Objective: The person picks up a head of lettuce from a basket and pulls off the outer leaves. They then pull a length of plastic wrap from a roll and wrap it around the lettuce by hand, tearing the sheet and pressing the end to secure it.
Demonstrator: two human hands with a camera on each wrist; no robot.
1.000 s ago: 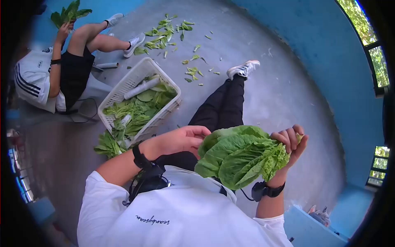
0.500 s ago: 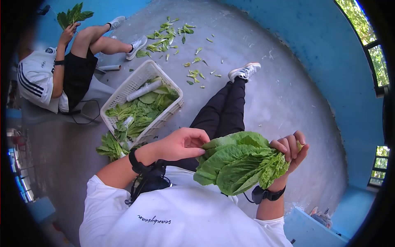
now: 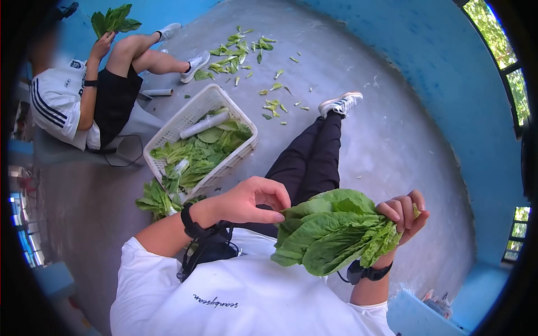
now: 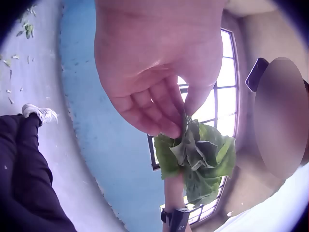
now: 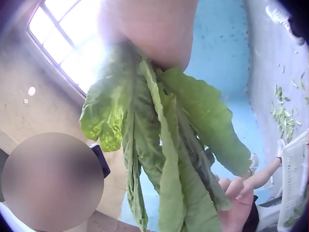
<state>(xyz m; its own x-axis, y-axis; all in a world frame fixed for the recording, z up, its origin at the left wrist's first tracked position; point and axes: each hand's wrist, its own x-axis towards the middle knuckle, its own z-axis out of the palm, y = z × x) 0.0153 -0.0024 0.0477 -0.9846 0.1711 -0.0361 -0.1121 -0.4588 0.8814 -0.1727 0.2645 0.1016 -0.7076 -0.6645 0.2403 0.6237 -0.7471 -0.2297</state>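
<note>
A head of lettuce (image 3: 330, 229) with broad green leaves lies sideways in front of the white shirt, its stem end to the right. My right hand (image 3: 404, 213) grips it by the stem end, fingers curled over it. My left hand (image 3: 252, 200) pinches the edge of an outer leaf between thumb and fingertips, on the side away from the stem. From the left wrist, the left hand (image 4: 159, 82) is seen with the lettuce leaves (image 4: 198, 154) just below its fingertips. The right wrist view shows the leaves (image 5: 164, 145) fanning out from the right hand (image 5: 154, 34).
A white plastic basket (image 3: 251, 147) to the left holds leafy greens and a pale wrapped roll (image 3: 204, 124). More greens (image 3: 155, 199) lie beside it. Torn leaves (image 3: 232, 59) litter the grey floor. Another person (image 3: 73, 109) sits at the far left, holding greens. A blue wall (image 3: 426, 73) curves along the right.
The head view has shifted, so the scene sits further right. My left thumb and fingers have moved from beside the leaves to the edge of one leaf. The right hand keeps its grip.
</note>
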